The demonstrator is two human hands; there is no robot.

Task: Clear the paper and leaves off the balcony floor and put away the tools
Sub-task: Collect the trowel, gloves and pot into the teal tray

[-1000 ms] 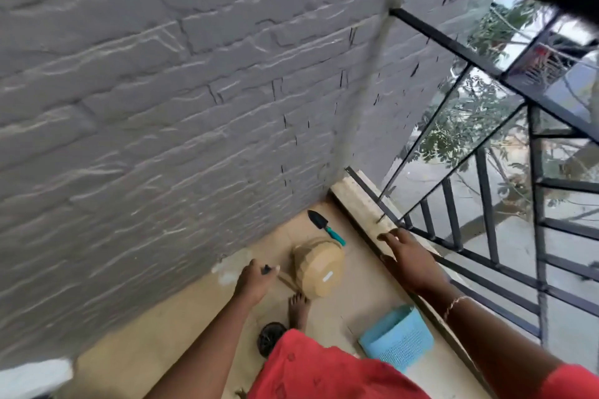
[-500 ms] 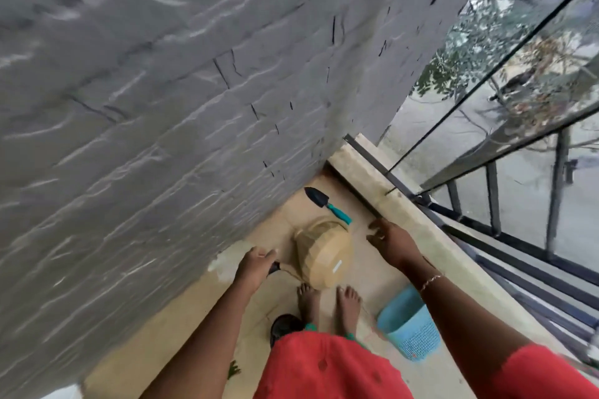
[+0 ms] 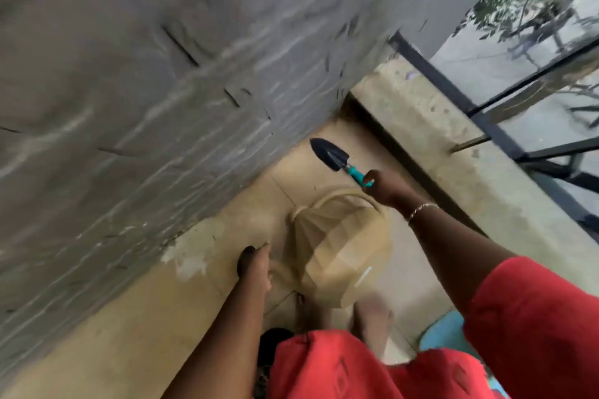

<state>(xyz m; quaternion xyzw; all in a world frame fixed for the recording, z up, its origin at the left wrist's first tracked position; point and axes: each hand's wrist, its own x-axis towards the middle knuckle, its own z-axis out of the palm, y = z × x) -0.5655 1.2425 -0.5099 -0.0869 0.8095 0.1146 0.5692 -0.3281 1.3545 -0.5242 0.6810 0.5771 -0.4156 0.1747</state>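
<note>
A small trowel (image 3: 330, 154) with a black blade and a teal handle lies on the tan floor near the wall corner. My right hand (image 3: 384, 186) grips the end of its handle. A tan faceted watering can (image 3: 337, 249) with an arched handle stands in front of my bare feet. My left hand (image 3: 256, 266) is curled round the dark-tipped end of what looks like the can's spout, to the left of the can. The picture is blurred, and I see no paper or leaves.
A grey brick wall (image 3: 162, 91) fills the left side. A concrete kerb (image 3: 431, 126) and a black railing (image 3: 486, 116) run along the right. A blue basket (image 3: 442, 334) sits at the lower right and a dark object (image 3: 274, 338) by my feet.
My right hand has moved forward from the kerb and taken hold of the trowel's teal handle. My head has tilted down. My left hand stays by the can.
</note>
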